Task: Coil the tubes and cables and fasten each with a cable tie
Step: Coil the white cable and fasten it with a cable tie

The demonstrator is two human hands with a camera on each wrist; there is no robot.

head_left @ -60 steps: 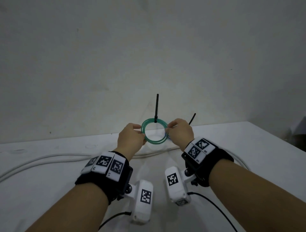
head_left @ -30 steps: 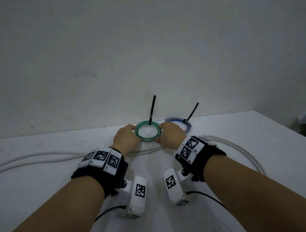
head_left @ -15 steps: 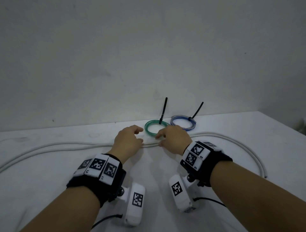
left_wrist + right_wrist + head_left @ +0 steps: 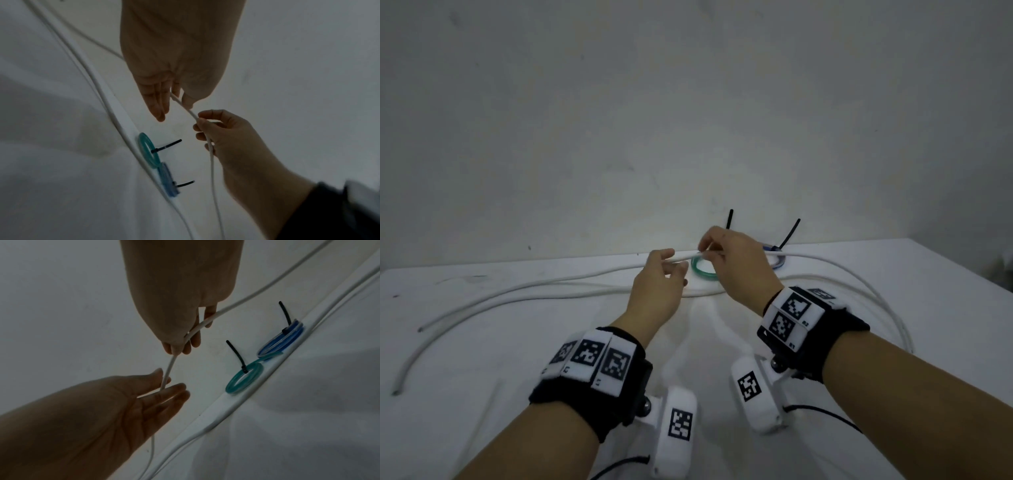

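**White cable lifted between both hands, two coils parked at the wall**

Here's the grip: the right hand (image 4: 736, 260) has thumb and fingertips (image 4: 202, 113) pinched on the white cable (image 4: 825, 261), holding a stretch of it up off the table (image 4: 482, 394). The left hand (image 4: 659, 284) sits just beside it, fingers (image 4: 174, 390) nearly straight and slightly spread, the cable running across them between thumb and forefinger; it looks more like a guide than a clamp. My read: the pinch fixes the starting point of a loop, and the loose left hand lets the cable slide as it feeds round.

Taking the right hand as our landmark: directly below and just behind it lies the green coil (image 4: 702, 269), flat on the table, its black cable tie (image 4: 729, 219) standing up past the knuckles. To the right of the hand, mostly hidden by it in the head view, lies the blue coil (image 4: 281, 340), touching or overlapping the green one, with its own black tie (image 4: 791, 233) slanting up. Both sit tight against the foot of the wall, probably to keep them clear of the working area.

The count: two finished coils, two ties, each fastened. Of the white cable, one raised stretch leaves the right hand and sweeps out to the right; further white runs lie on the table to the left of the hands, with two loose ends in view at the far left. Whether that is one cable or two, I cannot tell. No spare tie is in sight.
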